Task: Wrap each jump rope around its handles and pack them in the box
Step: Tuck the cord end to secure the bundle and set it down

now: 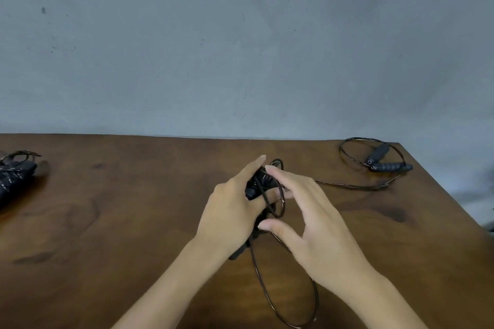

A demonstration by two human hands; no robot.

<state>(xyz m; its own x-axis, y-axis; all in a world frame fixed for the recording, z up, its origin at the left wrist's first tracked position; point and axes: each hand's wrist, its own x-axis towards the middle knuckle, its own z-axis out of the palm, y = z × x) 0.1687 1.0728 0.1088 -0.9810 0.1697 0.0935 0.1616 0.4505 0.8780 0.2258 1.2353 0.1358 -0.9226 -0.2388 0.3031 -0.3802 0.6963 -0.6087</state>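
Your left hand (230,205) grips the pair of black handles (258,184) of the rope you are wrapping, fingers curled round them with the forefinger lying straight along the top. The handles run as one bundle from near-left to far-right, their near ends poking out below your wrist and their far ends just past your fingertips. Your right hand (315,219) hovers close on the right, fingers spread and relaxed, thumb reaching toward the bundle — I cannot tell whether it pinches the cord or only touches it.

A few turns of the thin cord (278,195) already circle the far end of the handles. The slack falls away toward you in a long loop (288,296) on the table (133,235), lying near and slightly right of the bundle, right under your right forearm. That is the relation that matters: the loose cord is on the right hand's side, and it needs to go across the handles' long axis, so the right hand is the nearer one to gather and lead it round.

A second, unwrapped rope (385,163) lies at the far right corner, well apart. A dark wrapped bundle (13,179) sits at the far left edge. No box is in view.
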